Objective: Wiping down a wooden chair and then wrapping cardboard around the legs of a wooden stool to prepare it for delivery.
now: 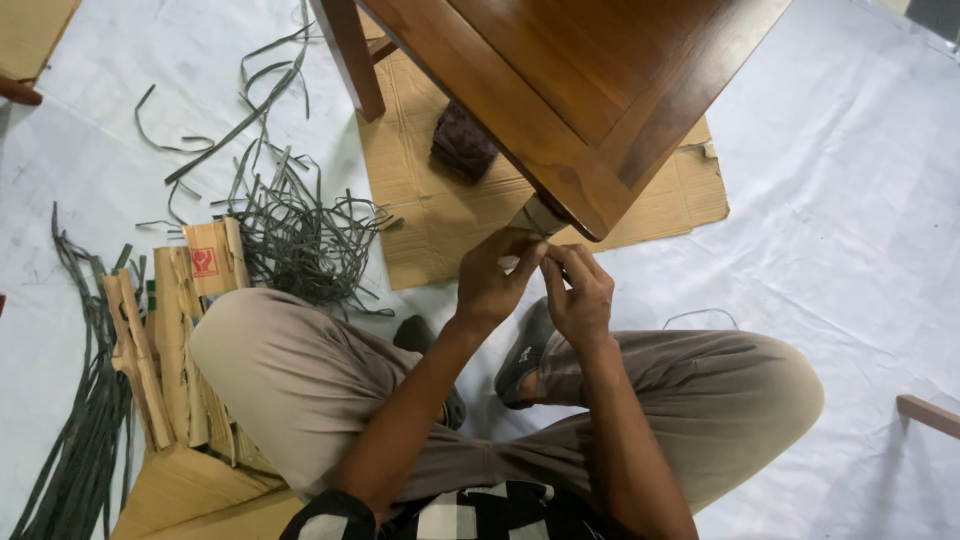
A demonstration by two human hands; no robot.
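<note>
I sit cross-legged on a white floor sheet in front of a brown wooden table (590, 90). Both hands meet just below the table's near corner. My left hand (492, 280) has its fingers curled and pinches a small pale, strip-like piece (511, 262) against the corner. My right hand (580, 292) touches it from the right, fingertips pressed together on the same spot. A grey wrapped section of the table leg (540, 215) shows just above my fingers; most of the leg is hidden under the tabletop.
Flattened cardboard (430, 190) lies under the table with a dark lump (462, 142) on it. A tangle of dark green-grey strips (300, 235) lies at left, more strips (85, 400) and torn cardboard pieces (185, 330) beside my left knee. A wooden bar (930, 413) is at right.
</note>
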